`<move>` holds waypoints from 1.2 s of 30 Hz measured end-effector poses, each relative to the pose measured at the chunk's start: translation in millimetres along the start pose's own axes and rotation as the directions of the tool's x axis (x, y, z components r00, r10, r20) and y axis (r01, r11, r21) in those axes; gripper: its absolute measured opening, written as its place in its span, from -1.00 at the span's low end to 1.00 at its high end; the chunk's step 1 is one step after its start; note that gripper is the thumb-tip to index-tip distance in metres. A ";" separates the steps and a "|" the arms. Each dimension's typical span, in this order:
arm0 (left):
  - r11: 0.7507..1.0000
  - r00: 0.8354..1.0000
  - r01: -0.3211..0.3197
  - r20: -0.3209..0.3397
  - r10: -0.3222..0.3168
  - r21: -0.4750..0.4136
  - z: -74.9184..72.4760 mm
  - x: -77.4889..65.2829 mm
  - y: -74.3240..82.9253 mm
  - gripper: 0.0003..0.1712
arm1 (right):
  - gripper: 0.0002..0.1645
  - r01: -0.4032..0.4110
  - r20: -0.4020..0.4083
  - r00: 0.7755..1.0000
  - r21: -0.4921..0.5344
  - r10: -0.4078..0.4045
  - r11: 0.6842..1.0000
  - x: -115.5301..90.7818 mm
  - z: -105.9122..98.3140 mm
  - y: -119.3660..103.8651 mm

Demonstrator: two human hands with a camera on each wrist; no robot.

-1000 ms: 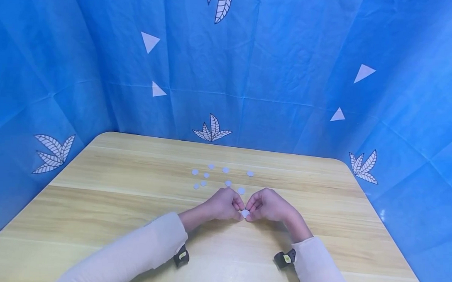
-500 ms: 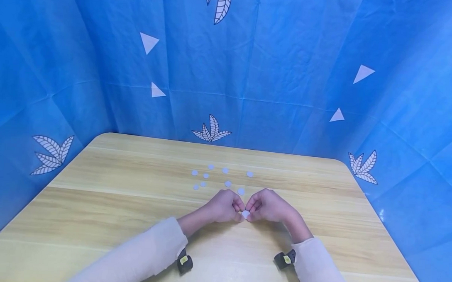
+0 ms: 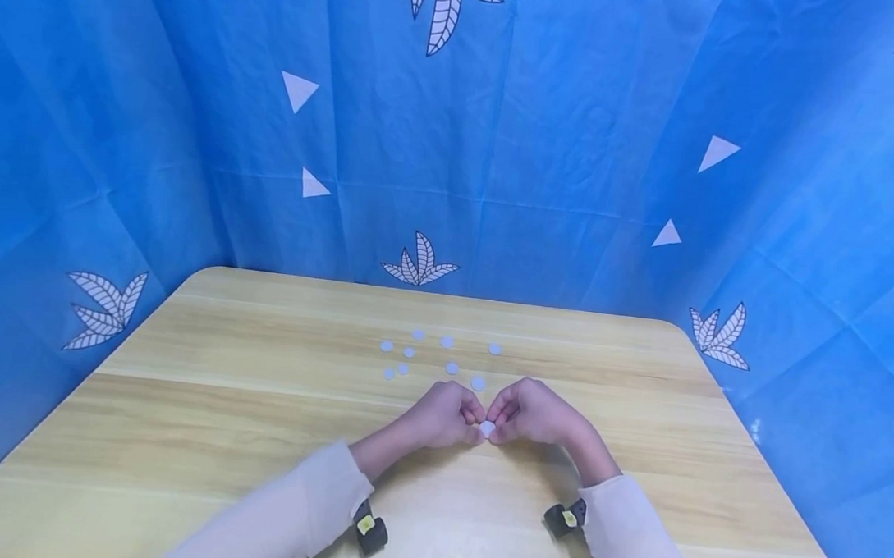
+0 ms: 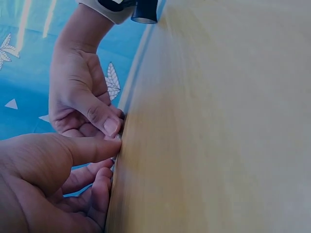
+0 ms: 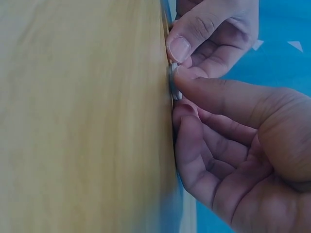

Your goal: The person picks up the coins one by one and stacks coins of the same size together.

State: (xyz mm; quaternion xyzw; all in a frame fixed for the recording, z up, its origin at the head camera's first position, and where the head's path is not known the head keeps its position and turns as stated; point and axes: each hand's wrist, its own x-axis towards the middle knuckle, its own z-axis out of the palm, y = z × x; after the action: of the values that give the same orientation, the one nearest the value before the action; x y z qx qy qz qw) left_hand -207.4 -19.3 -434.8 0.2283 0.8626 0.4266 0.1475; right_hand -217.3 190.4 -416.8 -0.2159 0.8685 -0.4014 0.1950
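Note:
In the head view my left hand (image 3: 441, 414) and right hand (image 3: 537, 412) meet over the wooden table (image 3: 190, 434), fingers curled. Between their fingertips lies a small pale coin-like disc (image 3: 487, 429), pinched from both sides. The right wrist view shows its silvery edge low on the tabletop; it looks like thin layers, perhaps a small stack of discs (image 5: 175, 81). The right thumb (image 5: 209, 90) presses against it, with the left thumb (image 5: 187, 41) just above. In the left wrist view the fingers mostly hide the disc.
Several loose pale discs lie flat beyond the hands, among them a larger disc (image 3: 478, 383), a disc (image 3: 495, 349) farther right and a small disc (image 3: 389, 375) at the left. A blue curtain (image 3: 570, 152) surrounds the table's back and sides.
The hands keep their hold on the disc at the same spot. The left sleeve and wrist camera have shifted slightly to the right; the whole head view has dropped a little.

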 end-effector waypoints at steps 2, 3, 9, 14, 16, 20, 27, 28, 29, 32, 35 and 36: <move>1.000 1.000 0.004 -0.007 -0.004 0.002 0.8 0.2 -0.7 -0.81 | -0.78 0.003 0.000 1.000 -0.010 -0.003 1.000 0.1 -0.4 0.9; 1.000 1.000 0.005 -0.010 -0.005 0.001 1.0 0.3 -0.7 -0.80 | -0.78 0.006 0.000 1.000 -0.016 -0.006 1.000 -0.1 -0.8 1.1; 1.000 0.999 0.031 -0.013 -0.031 -0.007 1.6 0.2 0.3 -0.79 | -0.75 0.012 0.007 1.000 -0.050 -0.012 0.999 -2.3 -6.2 1.1; 0.999 0.999 0.041 -0.013 -0.041 -0.011 2.0 0.2 0.0 -0.81 | -0.79 0.044 0.013 0.999 -0.081 -0.043 0.996 -0.8 -11.3 3.4; 0.999 0.999 0.041 -0.014 -0.041 -0.009 2.1 0.4 0.1 -0.81 | -0.79 0.064 0.013 0.998 -0.099 -0.063 0.993 0.6 -12.7 4.2; 0.999 0.999 0.042 -0.014 -0.042 -0.004 2.0 0.3 0.7 -0.82 | -0.81 0.089 0.012 0.996 -0.122 -0.089 0.989 4.2 -16.1 3.4; 1.000 1.000 0.023 -0.006 -0.023 -0.005 0.7 -1.3 0.6 -0.80 | -0.84 0.097 -0.010 0.995 -0.142 -0.099 0.985 15.9 -21.1 5.2; 1.000 1.000 0.023 -0.003 -0.023 -0.004 0.5 -1.6 0.9 -0.80 | -0.85 0.089 -0.020 0.995 -0.140 -0.093 0.986 17.8 -21.7 5.8; 1.000 1.000 0.022 -0.002 -0.022 -0.001 0.4 -1.7 0.9 -0.79 | -0.85 0.080 -0.032 0.996 -0.140 -0.086 0.987 19.8 -21.8 6.7; 1.000 1.000 0.017 -0.001 -0.017 -0.003 0.1 -2.2 1.2 -0.78 | -0.84 0.059 -0.068 0.995 -0.141 -0.069 0.988 25.8 -22.5 10.0; 1.000 1.000 0.010 -0.003 -0.010 0.000 0.0 -2.1 0.5 -0.79 | -0.84 0.049 -0.089 0.994 -0.151 -0.063 0.987 31.2 -23.5 12.8; 1.000 1.000 0.012 -0.003 -0.012 -0.002 -0.1 -2.1 0.4 -0.79 | -0.84 0.048 -0.092 0.994 -0.152 -0.063 0.987 32.8 -23.9 13.3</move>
State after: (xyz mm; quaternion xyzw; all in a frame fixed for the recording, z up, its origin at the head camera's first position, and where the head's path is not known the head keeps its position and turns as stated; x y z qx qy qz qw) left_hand -205.6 -20.2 -434.2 0.2225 0.8638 0.4268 0.1488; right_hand -259.7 195.5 -418.2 -0.2344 0.8983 -0.3502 0.1248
